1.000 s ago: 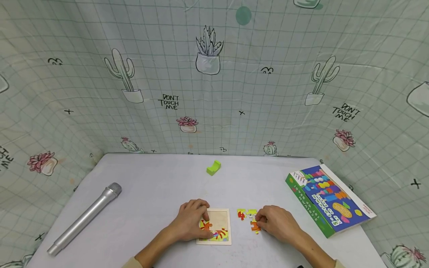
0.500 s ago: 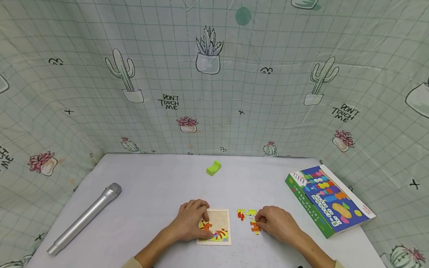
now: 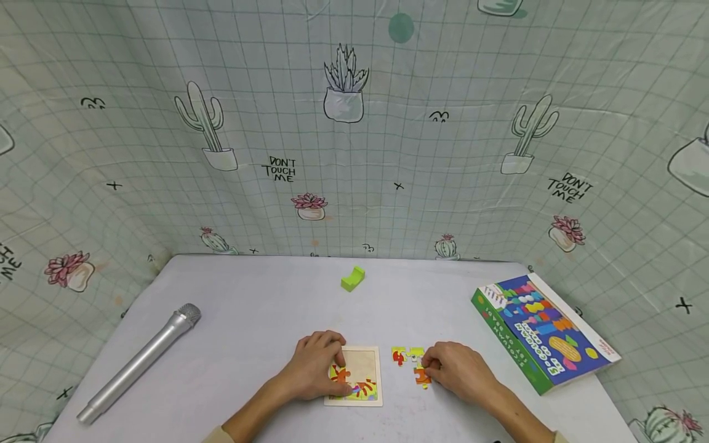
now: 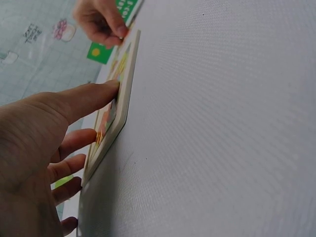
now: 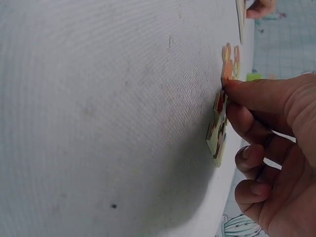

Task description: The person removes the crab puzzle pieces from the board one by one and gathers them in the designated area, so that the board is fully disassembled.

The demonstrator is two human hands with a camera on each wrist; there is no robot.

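A small wooden puzzle board [image 3: 362,359], a pale tray partly filled with yellow and orange jigsaw pieces [image 3: 362,387], lies in front of me. My left hand [image 3: 316,368] spans its left side. The straight thumb [image 4: 98,96] presses on the pieces, while the other fingers rest loosely along the far side. To the right of the board, my right hand [image 3: 456,368] has its thumb and curled index finger pinched at an orange puzzle piece [image 3: 421,376]. More jigsaw pieces [image 5: 217,133] show low beneath those fingers in the right wrist view. Red-and-yellow pieces [image 3: 400,355] lie just beyond.
A silver microphone [image 3: 141,363] lies slantwise on the left of the white table [image 3: 266,295]. Near the back is a curved green block [image 3: 352,279]. At right sits a blue-and-green toy box [image 3: 545,332]. A patterned cloth [image 3: 388,154] hangs behind the table.
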